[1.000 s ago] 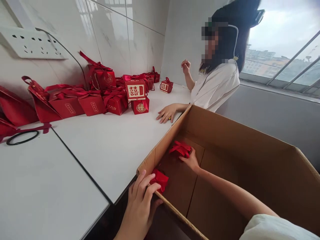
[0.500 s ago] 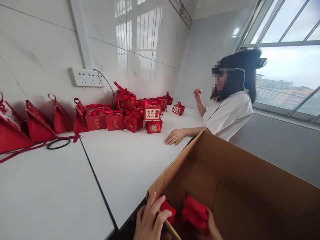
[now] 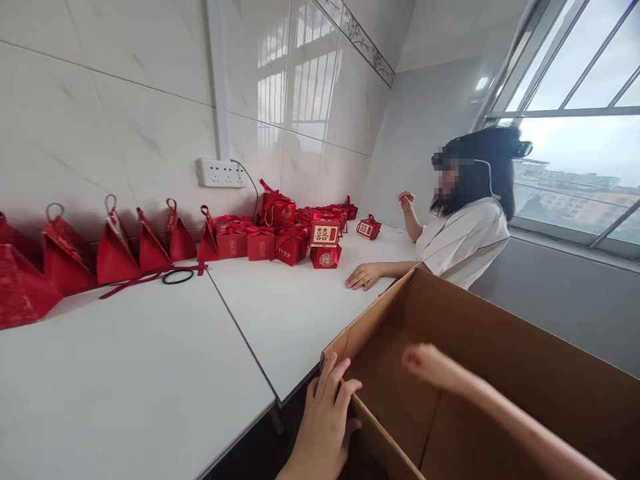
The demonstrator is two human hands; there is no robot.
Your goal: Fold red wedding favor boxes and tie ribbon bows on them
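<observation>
A large open cardboard box (image 3: 520, 320) fills the lower right. My left hand (image 3: 327, 407) grips its near left rim, fingers over the edge and thumb on the outer side. Over the inside of the box reaches my right hand (image 3: 425, 363), smeared by motion; its fingers look curled, and no object shows clearly in them. The bottom of the box looks bare brown where I can see it; the part behind the near wall is hidden.
Along the wall on the white table (image 3: 150, 360) stand several red looped pouches (image 3: 117, 253) and red ribboned gift boxes (image 3: 291, 245). A black ring (image 3: 177, 277) lies near a red ribbon (image 3: 135, 281). Another person (image 3: 465, 220) rests one hand (image 3: 364, 275) on the table.
My right hand has moved up and further over the box, away from the red object it was at. The red objects inside no longer show. My view has swung left and upward.
</observation>
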